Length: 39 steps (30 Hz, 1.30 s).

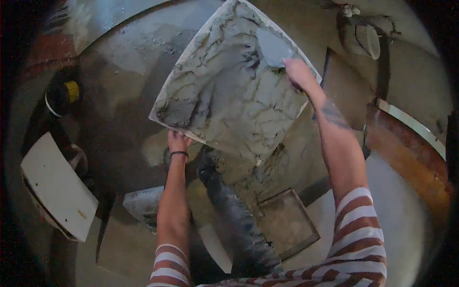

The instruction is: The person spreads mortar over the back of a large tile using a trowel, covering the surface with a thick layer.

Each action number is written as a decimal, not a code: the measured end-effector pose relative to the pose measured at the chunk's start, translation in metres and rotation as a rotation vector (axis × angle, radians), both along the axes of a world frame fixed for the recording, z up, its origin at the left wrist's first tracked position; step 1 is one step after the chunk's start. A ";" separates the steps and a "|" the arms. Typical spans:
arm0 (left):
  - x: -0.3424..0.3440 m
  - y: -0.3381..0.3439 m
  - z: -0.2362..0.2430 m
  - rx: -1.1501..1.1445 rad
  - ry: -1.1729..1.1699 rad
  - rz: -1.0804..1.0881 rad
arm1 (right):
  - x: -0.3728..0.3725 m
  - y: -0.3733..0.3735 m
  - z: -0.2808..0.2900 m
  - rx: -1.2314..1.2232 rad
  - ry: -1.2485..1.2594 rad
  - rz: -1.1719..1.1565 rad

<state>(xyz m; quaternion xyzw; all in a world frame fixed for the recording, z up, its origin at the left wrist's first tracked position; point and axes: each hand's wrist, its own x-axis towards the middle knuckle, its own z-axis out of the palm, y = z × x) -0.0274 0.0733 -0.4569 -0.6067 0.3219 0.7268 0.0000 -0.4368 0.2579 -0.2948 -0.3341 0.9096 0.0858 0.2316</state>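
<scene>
Ahead of me a large square slab with pale edges (174, 79) is turned cornerwise, its upper face covered in ridged grey wet mortar (229, 100). My left hand (178, 141) is closed on the slab's near left edge; its fingers are partly hidden beneath. Near the slab's right edge, my right hand (300, 74) is closed round a trowel. The flat grey trowel blade (275, 47) lies against the mortar at the upper right, and the handle is mostly hidden in my fist.
A square tray (313, 225) lies below the slab on the right. A white board (60, 189) stands at the left, with a black and yellow round object (71, 91) beyond it. Brownish boards (406, 148) lean at the right. My dark trouser leg (229, 201) is below the slab.
</scene>
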 end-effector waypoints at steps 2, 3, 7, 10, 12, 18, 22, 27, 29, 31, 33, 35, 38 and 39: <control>0.019 -0.018 -0.006 -0.075 -0.037 -0.027 | 0.043 -0.019 0.026 -0.040 0.047 -0.050; 0.024 -0.021 -0.011 -0.118 -0.035 -0.024 | 0.049 -0.033 0.046 -0.053 0.121 -0.106; 0.013 -0.005 -0.011 -0.088 -0.046 0.028 | 0.021 -0.081 0.052 -0.017 0.135 0.096; 0.008 0.005 -0.003 0.021 0.069 0.133 | 0.001 -0.096 0.030 0.088 0.118 0.096; 0.010 -0.004 -0.006 0.038 0.059 0.162 | 0.009 -0.100 0.024 -0.175 0.142 0.107; -0.001 -0.010 0.023 0.000 -0.040 0.125 | 0.040 -0.092 0.029 -0.389 -0.774 -1.097; -0.004 0.004 0.006 0.065 0.070 0.237 | 0.047 -0.116 0.004 -0.438 -0.965 -1.162; 0.024 -0.004 -0.013 0.038 0.061 0.193 | 0.162 -0.147 0.020 -0.322 -1.065 -1.139; 0.023 -0.004 -0.011 0.052 0.041 0.193 | 0.173 -0.142 0.047 -0.254 -1.050 -1.097; 0.008 -0.002 0.002 0.005 -0.027 0.111 | 0.163 -0.135 0.061 -0.186 -1.033 -1.050; 0.006 -0.003 0.000 -0.009 0.026 0.142 | 0.149 -0.128 0.055 -0.303 -0.932 -0.922; 0.003 0.000 0.004 -0.013 0.085 0.167 | 0.136 -0.125 0.037 -0.312 -0.943 -0.974; 0.005 -0.002 0.006 -0.012 0.014 0.167 | 0.161 -0.142 0.031 -0.063 -0.951 -0.892; 0.011 -0.004 0.004 -0.024 0.010 0.170 | 0.179 -0.143 0.028 -0.065 -0.961 -0.887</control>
